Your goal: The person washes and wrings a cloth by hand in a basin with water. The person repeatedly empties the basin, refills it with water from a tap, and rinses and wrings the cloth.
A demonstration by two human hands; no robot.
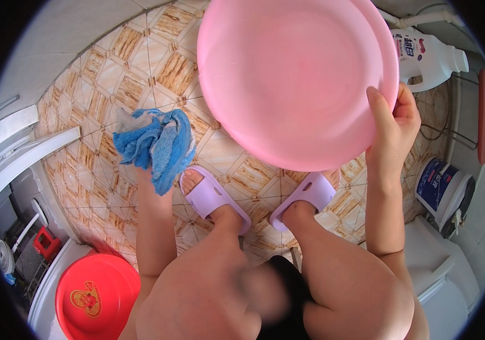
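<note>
My right hand (394,122) grips the near right rim of a large pink basin (305,73), thumb on the inside wall and fingers behind the edge. The basin is tilted so that I look into its smooth inside. On the left, a crumpled blue towel (166,136) with pale whitish patches is bunched up in my left hand (147,174). The towel covers that hand's fingers and a loose end hangs down by the wrist. Basin and towel are apart from each other.
Purple slippers (208,195) on my feet stand on the patterned tile floor (95,187). A red basin (95,300) lies at the lower left, near a white door frame (33,158). On the right are a white jug (429,59) and a blue-and-white tub (438,190).
</note>
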